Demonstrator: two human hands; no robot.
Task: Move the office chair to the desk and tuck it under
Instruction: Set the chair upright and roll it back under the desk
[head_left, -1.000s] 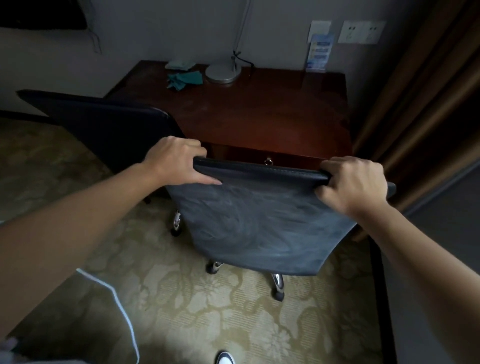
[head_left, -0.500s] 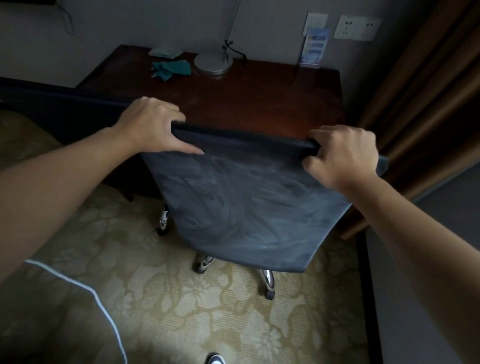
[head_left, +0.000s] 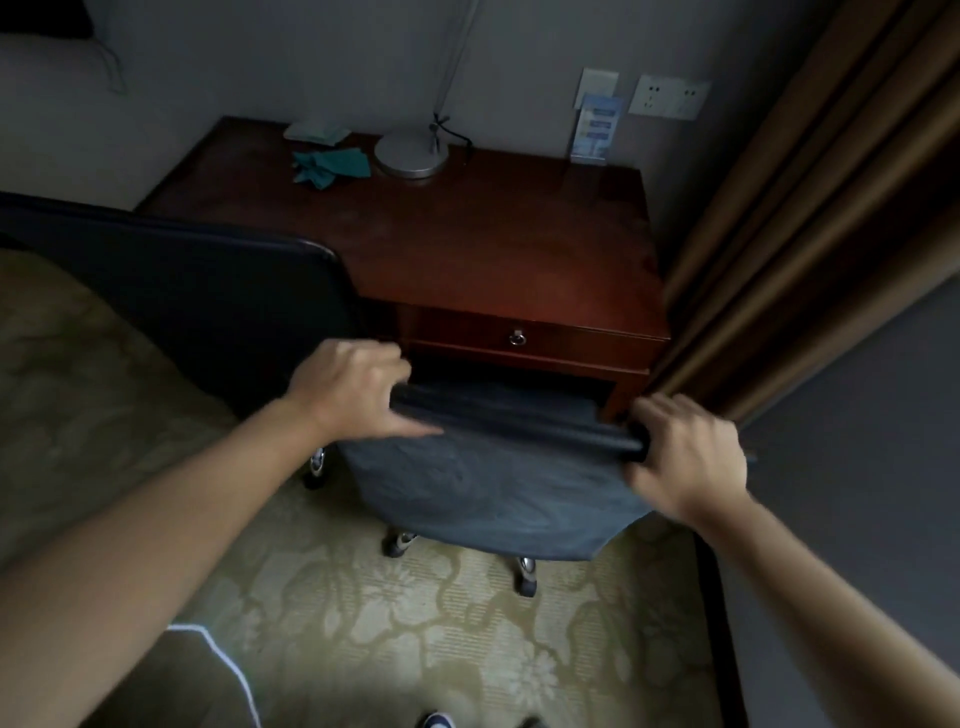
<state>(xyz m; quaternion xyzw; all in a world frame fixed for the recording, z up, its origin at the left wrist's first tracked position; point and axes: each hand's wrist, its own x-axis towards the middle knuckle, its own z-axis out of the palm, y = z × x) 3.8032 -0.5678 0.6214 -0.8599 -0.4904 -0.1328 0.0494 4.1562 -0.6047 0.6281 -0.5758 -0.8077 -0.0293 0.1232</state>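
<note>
Change since earlier: office chair (head_left: 488, 499) sits closer to the desk (head_left: 498, 244), its top edge now below the drawer front (head_left: 524, 340) where it had overlapped the desktop.
Chair position: backrest top just in front of the desk opening, seat hidden from view.
Left hand (head_left: 353, 389): fingers curled over the left end of the backrest's top edge, gripping it.
Right hand (head_left: 685, 457): closed around the right end of the same edge.
Casters: three visible under the chair, on the patterned carpet (head_left: 395, 634).
Drawers: one, with one ring pull (head_left: 517, 339).
On desk: one round lamp base (head_left: 411, 154), one green cloth (head_left: 332, 165), one blue card (head_left: 595, 130).
Beside: one dark panel (head_left: 197, 280) to the left, curtain (head_left: 810, 208) to the right.
</note>
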